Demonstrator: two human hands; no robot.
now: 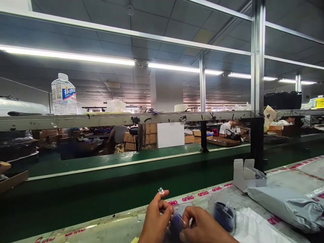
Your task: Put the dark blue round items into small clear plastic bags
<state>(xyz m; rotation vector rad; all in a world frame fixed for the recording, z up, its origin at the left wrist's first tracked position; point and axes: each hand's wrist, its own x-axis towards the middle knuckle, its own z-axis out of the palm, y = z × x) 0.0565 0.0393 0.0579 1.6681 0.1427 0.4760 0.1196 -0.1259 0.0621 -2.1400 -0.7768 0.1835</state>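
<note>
At the bottom middle, my left hand (155, 219) and my right hand (202, 226) meet on a small dark blue item in a clear plastic bag (176, 223), and both pinch the bag. A bit of clear plastic sticks up above my left thumb. Just right of my right hand lies a second dark blue round item (224, 216) in clear wrap on the worktop.
An open small white carton (246, 175) and a grey poly mailer (286, 206) lie to the right on plastic sheets printed "anko". A green conveyor belt (113, 168) runs across in front. A water bottle (63, 94) stands on the metal shelf. Other people work far behind.
</note>
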